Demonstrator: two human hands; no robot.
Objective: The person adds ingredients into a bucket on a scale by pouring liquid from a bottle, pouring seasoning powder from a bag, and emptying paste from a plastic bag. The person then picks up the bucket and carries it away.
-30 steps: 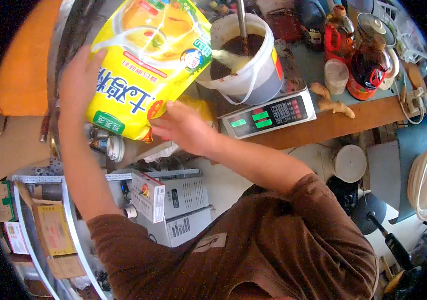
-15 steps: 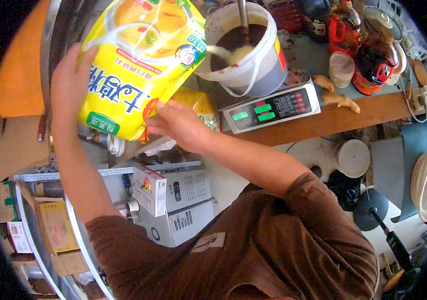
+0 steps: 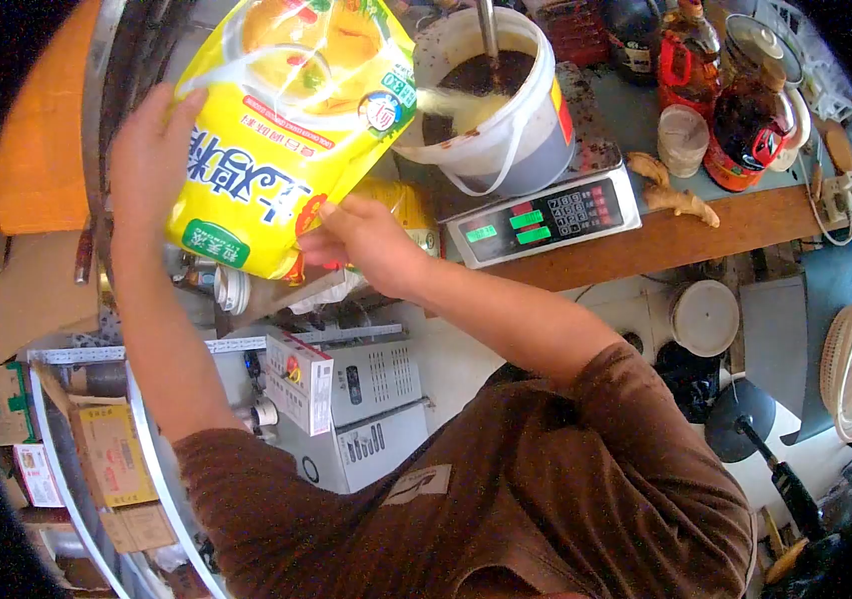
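- One worktable (image 3: 765, 218), wooden front edge, carries the pail, the scale and the bottles.
- One yellow printed bag (image 3: 286, 120), the object in hand: held up at left of the pail, tilted, large lettering inverted, its right edge overlapping the pail's left rim in view. Contact with the rim: cannot tell.
- One digital scale (image 3: 551, 220) at the table's front edge, green displays lit; figures too small to read.
- One white pail (image 3: 538, 145) on the scale, with dark contents; a metal shaft (image 3: 489, 40) stands in it, lower end hidden.
- Two large bottles, dark liquid in the front one (image 3: 745, 150), reddish in the rear one (image 3: 690, 65); both right of the scale.
- Left hand (image 3: 151, 135): closed on the bag's left edge, thumb over the printed front.
- Right hand (image 3: 376, 250): gripping the bag's lower right corner, thumb on the front, fingers partly hidden.
- One translucent cup (image 3: 682, 142), just beside the front bottle.
- Some ginger (image 3: 680, 203) near the table edge, right of the scale.
- Pale material (image 3: 471, 108), blurred, between bag and dark contents, inside the pail's rim.
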